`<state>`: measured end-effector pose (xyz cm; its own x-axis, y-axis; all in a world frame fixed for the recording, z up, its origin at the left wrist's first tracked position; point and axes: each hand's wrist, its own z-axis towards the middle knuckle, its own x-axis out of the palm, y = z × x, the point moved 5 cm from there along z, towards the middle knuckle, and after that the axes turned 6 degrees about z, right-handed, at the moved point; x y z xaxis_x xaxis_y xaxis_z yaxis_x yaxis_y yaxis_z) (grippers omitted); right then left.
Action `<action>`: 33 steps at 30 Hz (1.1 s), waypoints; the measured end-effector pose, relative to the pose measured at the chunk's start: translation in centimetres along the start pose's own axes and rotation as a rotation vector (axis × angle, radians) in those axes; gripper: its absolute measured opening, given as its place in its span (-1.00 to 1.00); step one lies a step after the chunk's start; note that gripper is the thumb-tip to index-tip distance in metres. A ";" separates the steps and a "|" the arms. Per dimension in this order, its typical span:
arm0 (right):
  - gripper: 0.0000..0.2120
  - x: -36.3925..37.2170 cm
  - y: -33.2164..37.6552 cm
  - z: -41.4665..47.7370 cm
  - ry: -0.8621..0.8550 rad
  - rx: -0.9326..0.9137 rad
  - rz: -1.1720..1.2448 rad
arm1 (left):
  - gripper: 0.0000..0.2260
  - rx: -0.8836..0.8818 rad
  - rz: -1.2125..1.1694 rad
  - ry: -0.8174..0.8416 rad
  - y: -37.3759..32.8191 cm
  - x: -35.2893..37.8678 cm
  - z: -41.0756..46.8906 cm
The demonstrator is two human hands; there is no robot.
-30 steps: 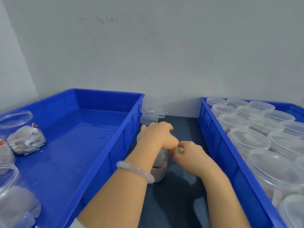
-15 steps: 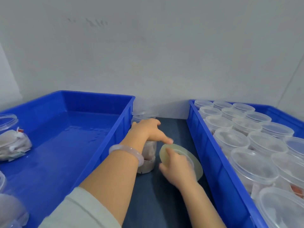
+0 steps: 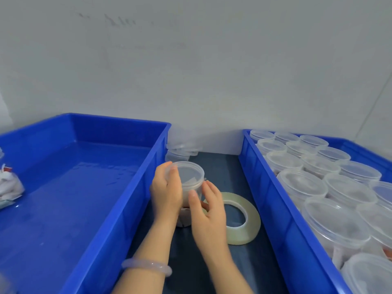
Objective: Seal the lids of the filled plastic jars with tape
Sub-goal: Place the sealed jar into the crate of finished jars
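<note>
A clear plastic jar [image 3: 187,179] with its lid on stands on the dark table between two blue trays. My left hand [image 3: 166,194] holds its left side, thumb near the lid rim. My right hand [image 3: 206,211] lies against the jar's right side with fingers straight. A strip of clear tape shows on the lid. The tape roll [image 3: 239,219] lies flat on the table just right of my right hand, with no hand on it.
The left blue tray [image 3: 84,187] holds a filled jar [image 3: 9,187] at its far left edge. The right blue tray [image 3: 273,200] is packed with several lidded jars [image 3: 301,187]. A stack of spare lids [image 3: 180,152] sits by the wall behind the jar.
My right hand has let go of the tape roll, which now lies flat on the table, and has moved to the jar's side. My left hand has slid from the lid top to the jar's side.
</note>
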<state>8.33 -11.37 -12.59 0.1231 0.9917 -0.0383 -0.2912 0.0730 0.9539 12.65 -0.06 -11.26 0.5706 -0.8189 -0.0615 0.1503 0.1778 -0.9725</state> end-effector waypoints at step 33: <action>-0.78 1.1 0.9 6.5 -0.171 0.115 0.124 | -0.78 0.032 -0.112 -0.037 0.2 0.7 0.4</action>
<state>14.38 -10.86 -9.79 0.2546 0.9592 0.1230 -0.2052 -0.0707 0.9762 13.46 -0.38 -11.40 0.5780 -0.8141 0.0561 0.2402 0.1041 -0.9651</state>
